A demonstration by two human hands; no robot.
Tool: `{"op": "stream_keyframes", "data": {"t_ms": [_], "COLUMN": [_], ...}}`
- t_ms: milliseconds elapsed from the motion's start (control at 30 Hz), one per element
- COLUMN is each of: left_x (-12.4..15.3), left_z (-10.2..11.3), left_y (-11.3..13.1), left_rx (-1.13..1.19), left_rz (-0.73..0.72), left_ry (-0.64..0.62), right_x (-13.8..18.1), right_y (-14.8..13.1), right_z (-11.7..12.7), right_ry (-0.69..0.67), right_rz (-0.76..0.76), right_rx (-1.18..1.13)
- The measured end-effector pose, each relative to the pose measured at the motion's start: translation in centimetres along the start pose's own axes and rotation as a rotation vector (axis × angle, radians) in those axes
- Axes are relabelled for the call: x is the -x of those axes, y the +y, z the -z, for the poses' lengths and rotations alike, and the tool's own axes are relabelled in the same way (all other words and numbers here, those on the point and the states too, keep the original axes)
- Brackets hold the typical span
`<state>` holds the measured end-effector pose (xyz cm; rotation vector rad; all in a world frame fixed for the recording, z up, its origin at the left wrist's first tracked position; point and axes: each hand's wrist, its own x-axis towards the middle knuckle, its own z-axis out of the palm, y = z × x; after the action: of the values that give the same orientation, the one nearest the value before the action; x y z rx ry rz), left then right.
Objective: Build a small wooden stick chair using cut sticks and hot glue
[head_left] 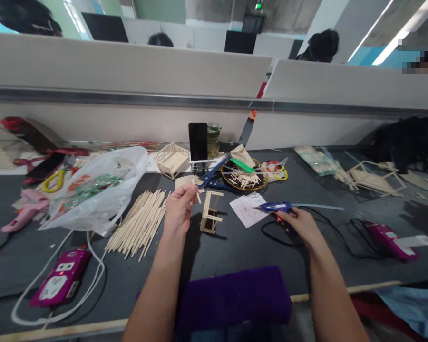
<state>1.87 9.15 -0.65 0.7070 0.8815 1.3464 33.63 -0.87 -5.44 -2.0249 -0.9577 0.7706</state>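
My left hand (pixel 179 207) is raised over the dark table, its fingers pinched on a short wooden stick (pixel 197 194). Just right of it stands a small frame of glued sticks (pixel 210 212). My right hand (pixel 298 225) grips a blue glue gun (pixel 275 207), whose nozzle points left over a white paper sheet (pixel 247 209). A clear glue rod sticks out of the gun's back. A pile of long wooden sticks (pixel 141 222) lies left of my left hand.
Blue-handled scissors (pixel 214 175), a round tray of stick offcuts (pixel 245 179), a phone on a stand (pixel 198 142) and a jar lie beyond. A plastic bag (pixel 96 190), pink glue gun (pixel 23 213) and magenta power strips (pixel 60 280) (pixel 392 240) flank the work. Other people sit behind the partition.
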Motion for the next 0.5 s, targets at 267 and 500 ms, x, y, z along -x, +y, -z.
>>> {"op": "stream_keyframes", "data": {"t_ms": [267, 500], "left_x": [1.0, 1.3], "left_z": [-0.5, -1.2], "left_y": [0.5, 1.1], "left_rx": [-0.174, -0.299], "left_rz": [-0.047, -0.005], "left_ry": [-0.051, -0.184], "right_x": [4.0, 6.1], "right_y": [-5.8, -13.4], "right_z": [-2.7, -8.6], "right_ry": [0.188, -0.279], "right_rz": [0.407, 0.522], "right_rx": [0.127, -0.380]}}
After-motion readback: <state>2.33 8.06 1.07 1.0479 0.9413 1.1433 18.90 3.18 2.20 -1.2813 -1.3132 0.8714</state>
